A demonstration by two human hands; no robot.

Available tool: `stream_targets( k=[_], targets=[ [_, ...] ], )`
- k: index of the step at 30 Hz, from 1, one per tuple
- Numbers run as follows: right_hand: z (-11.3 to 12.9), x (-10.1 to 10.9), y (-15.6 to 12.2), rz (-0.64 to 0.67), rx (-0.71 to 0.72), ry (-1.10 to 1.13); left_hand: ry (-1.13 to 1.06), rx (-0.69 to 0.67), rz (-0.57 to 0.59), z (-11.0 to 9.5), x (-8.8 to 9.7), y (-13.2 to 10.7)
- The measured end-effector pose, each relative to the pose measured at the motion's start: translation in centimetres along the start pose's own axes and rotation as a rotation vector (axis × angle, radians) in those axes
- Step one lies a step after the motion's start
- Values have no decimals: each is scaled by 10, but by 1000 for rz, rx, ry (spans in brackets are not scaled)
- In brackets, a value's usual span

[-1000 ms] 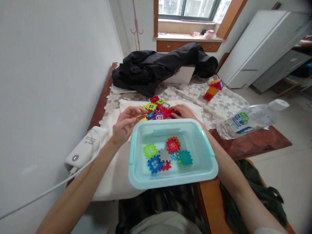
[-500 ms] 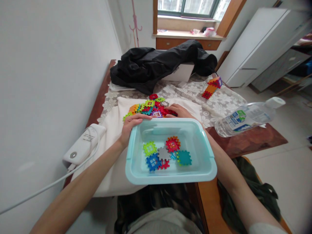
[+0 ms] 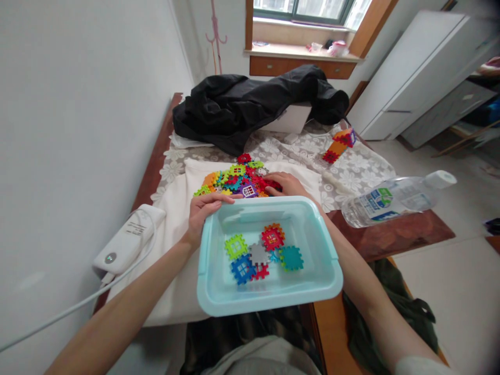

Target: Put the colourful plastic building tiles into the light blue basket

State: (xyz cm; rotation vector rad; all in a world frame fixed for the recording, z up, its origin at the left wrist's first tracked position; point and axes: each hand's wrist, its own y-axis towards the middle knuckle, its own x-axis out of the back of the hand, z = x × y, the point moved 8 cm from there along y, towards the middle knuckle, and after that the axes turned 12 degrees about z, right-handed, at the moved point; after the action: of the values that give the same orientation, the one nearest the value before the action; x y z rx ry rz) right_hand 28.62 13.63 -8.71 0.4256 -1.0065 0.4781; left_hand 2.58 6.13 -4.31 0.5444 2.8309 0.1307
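the light blue bin [image 3: 269, 299] sits at the near edge of the table, right in front of the person, and holds about 7 flat interlocking plastic tiles [image 3: 262, 251] with toothed edges: green, blue, grey, red and teal, lying loose on its floor, some overlapping. most of the bin floor shows bare around them. judging from that, the sorting into the bin looks only begun: the larger share is out on the table in a heap of tiles [image 3: 238, 180] just beyond the far rim, piled in mixed colours, red, green, orange, purple, some with window cut-outs.

the left hand [image 3: 205, 211] is curled over the bin's far left corner, fingers wrapped on the rim, so it is closed on the bin. the right hand [image 3: 284, 184] lies on the right end of the heap, fingers bent down among the red pieces; whether it has pinched one i cannot tell, since the fingertips are hidden.

the heap rests on a white cloth [image 3: 175, 203] spread over a lace-patterned table cover. further back stands a small built tower of tiles [image 3: 338, 145], and behind it a black jacket [image 3: 250, 107] is dumped across the table. a clear plastic bottle [image 3: 394, 198] lies on its side to the right, and a white power strip [image 3: 127, 239] with its cable sits at the left edge.
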Motion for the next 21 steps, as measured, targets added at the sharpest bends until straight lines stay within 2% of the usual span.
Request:
stream_targets(
  k=[4,9,15,18,21],
  targets=[
    [-14,4,-2,-91,-110,33,5,-7,-13,-2,2,0],
    [-24,8,-2,-171,-152,71,7,3,-22,1,5,-2],
    [-16,25,-12,-346,-120,156,-17,-7,-39,4,10,-2],
    [-15,35,-17,-450,-109,324,3,-11,-42,4,9,-3],
    [-22,44,-21,-554,-132,653,18,2,-56,4,8,-5]
  ],
)
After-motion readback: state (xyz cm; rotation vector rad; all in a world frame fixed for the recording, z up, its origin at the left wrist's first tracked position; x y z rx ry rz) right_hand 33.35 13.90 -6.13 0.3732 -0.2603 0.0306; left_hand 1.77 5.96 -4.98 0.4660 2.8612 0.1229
